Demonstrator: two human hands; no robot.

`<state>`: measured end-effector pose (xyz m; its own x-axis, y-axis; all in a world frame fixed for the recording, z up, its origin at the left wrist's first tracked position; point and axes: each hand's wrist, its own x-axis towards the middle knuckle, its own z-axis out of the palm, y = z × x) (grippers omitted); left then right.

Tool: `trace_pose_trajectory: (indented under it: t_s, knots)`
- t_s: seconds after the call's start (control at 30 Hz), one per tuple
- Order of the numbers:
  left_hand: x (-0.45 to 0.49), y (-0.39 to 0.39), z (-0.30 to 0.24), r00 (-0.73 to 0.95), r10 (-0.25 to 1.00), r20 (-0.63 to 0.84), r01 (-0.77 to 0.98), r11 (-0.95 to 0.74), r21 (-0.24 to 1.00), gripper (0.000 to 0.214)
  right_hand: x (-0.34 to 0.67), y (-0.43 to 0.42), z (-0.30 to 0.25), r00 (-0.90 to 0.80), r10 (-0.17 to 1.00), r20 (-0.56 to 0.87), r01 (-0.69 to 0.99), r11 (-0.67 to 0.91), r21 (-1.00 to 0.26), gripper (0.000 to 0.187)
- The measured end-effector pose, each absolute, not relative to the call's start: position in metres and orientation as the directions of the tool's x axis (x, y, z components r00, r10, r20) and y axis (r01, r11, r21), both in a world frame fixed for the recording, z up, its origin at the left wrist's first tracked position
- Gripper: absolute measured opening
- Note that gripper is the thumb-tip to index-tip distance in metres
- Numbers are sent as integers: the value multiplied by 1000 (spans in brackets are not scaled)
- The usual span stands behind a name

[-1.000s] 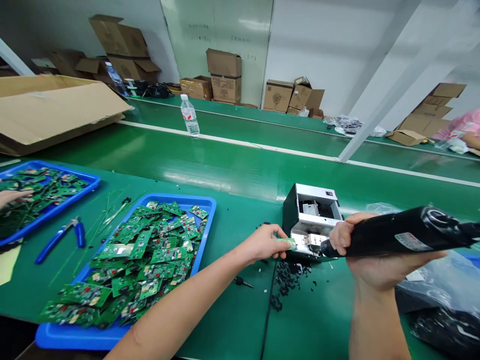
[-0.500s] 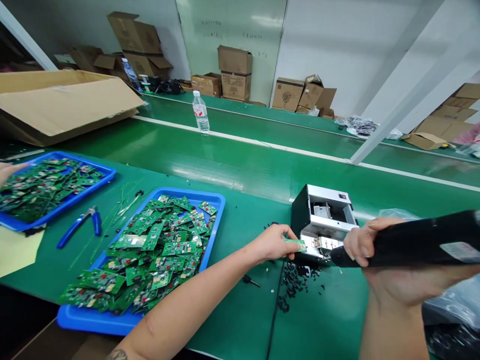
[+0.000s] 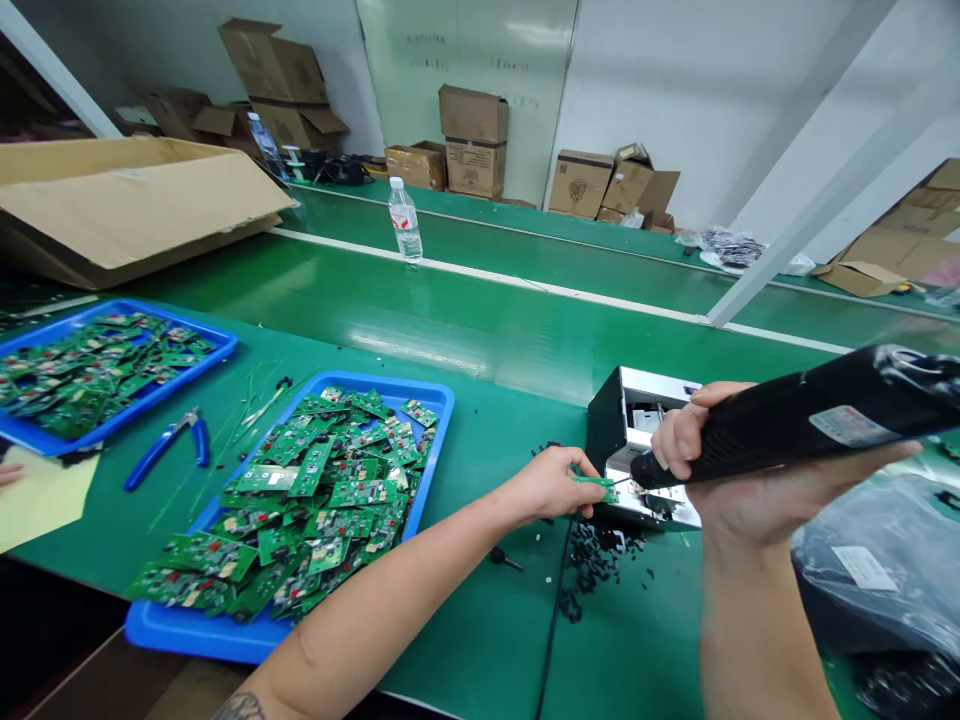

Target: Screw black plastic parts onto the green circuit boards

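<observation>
My left hand pinches a small green circuit board by its edge, in front of a silver and black screw feeder. My right hand grips a black electric screwdriver, whose thin bit reaches down to the board's end. The hand partly hides the feeder. Below the board, small black pieces lie scattered on the green bench. A blue tray heaped with green circuit boards sits left of my left forearm.
Left of the tray lie blue-handled pliers, next to a second blue tray of boards. A co-worker's hand shows at the left edge. A plastic bag lies at right, and a conveyor belt runs behind.
The screwdriver has swung up and left, its bit now at the board. The co-worker's hand has dropped lower, away from the second tray. My left hand stays nearly still.
</observation>
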<state>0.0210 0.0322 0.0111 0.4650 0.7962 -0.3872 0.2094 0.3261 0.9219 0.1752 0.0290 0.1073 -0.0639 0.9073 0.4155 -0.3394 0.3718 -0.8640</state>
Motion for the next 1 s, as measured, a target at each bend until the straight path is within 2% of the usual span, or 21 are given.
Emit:
trace_pose_trajectory:
  t_s: [0.2,0.7,1.0]
  knots:
    - [20,32,7,472,796,-379,199,322,926,24,173,28,105,-92,913,397,-303,354,-885,82]
    - [21,31,9,444,826,-347,245,261,934,22,169,30,98,-151,898,414,-346,344,-873,81]
    - [19,31,8,451,822,-346,316,216,924,24,213,10,105,-5,889,459,-227,446,-866,80]
